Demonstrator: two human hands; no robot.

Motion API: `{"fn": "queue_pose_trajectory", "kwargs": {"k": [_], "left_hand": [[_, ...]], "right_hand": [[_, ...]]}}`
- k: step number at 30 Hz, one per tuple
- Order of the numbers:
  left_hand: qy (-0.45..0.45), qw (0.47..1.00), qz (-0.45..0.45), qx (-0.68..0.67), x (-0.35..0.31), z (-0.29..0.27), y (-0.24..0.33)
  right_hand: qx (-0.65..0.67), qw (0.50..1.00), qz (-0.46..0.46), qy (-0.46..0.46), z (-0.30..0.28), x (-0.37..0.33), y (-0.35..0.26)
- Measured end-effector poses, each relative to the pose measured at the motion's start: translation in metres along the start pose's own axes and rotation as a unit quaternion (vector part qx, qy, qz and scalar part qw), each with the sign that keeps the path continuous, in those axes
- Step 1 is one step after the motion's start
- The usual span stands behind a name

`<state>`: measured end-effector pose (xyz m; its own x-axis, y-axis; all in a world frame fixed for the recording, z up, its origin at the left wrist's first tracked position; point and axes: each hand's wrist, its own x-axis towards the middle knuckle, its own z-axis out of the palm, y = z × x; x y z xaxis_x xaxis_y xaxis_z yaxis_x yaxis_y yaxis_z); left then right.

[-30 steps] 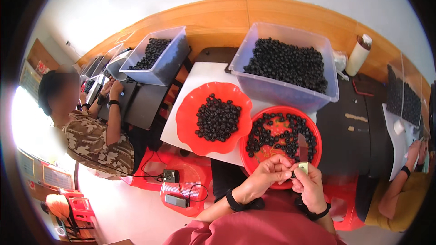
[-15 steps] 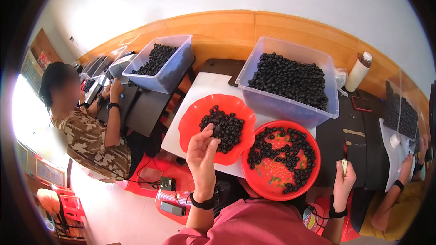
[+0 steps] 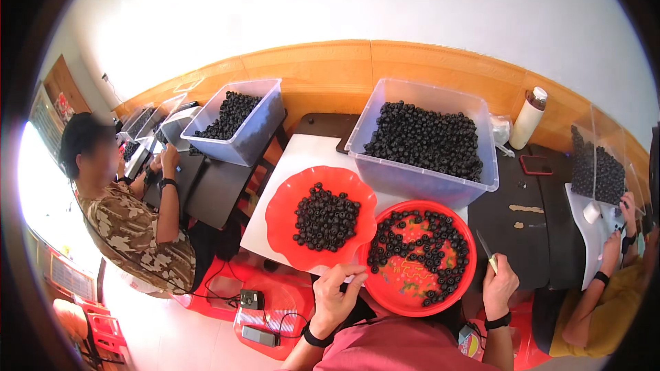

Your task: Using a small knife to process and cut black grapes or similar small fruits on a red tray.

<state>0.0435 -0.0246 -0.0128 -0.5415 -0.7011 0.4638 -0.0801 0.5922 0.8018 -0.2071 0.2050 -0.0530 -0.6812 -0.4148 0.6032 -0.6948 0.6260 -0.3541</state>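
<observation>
My right hand point(image 3: 500, 287) is closed round the pale handle of a small knife point(image 3: 486, 248), its blade pointing up and left beside a round red tray. My left hand point(image 3: 335, 297) has its thumb and fingers bent together at that tray's left edge. Whatever lies between those fingertips is too small to make out. Loose black ring-like pieces are spread over the patterned bottom of the round red tray point(image 3: 471, 271). Left of it, a scalloped red tray point(image 3: 280, 233) carries a heap of the same black pieces point(image 3: 328, 218).
Behind the trays stands a clear bin point(image 3: 412, 177) full of black pieces, on a white board point(image 3: 258, 223). A bottle point(image 3: 528, 120) and phone point(image 3: 536, 165) lie further right. Co-workers sit at left point(image 3: 137, 233) and right point(image 3: 591, 316). A red stool point(image 3: 275, 302) stands below left.
My left hand has drawn back from the scalloped tray, down and right to the round tray's edge. My right hand has come left with the knife, whose blade now tilts left.
</observation>
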Motion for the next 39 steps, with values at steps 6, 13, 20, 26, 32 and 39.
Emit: {"fn": "queue_pose_trajectory", "kwargs": {"k": [6,13,20,26,32,39], "left_hand": [[-0.012,0.985,0.126,0.119,0.014,0.001,0.012],[-0.070,0.994,0.080,0.028,0.002,0.020,-0.021],[-0.049,0.992,0.109,0.031,-0.006,0.022,-0.028],[-0.093,0.986,0.126,0.055,-0.003,0.022,-0.033],[-0.094,0.977,0.101,0.160,0.009,0.024,0.004],[-0.140,0.949,0.122,0.256,0.023,0.056,0.036]], "right_hand": [[-0.044,0.996,0.044,-0.061,0.005,0.010,0.002],[-0.038,0.999,0.028,-0.026,0.006,0.009,0.002],[-0.024,0.999,0.040,-0.020,0.002,0.002,0.001],[-0.026,0.999,0.033,-0.029,-0.001,0.001,0.001],[-0.003,0.999,0.040,-0.022,0.002,0.012,0.000],[0.048,0.998,0.034,-0.015,0.001,0.010,0.004]]}}
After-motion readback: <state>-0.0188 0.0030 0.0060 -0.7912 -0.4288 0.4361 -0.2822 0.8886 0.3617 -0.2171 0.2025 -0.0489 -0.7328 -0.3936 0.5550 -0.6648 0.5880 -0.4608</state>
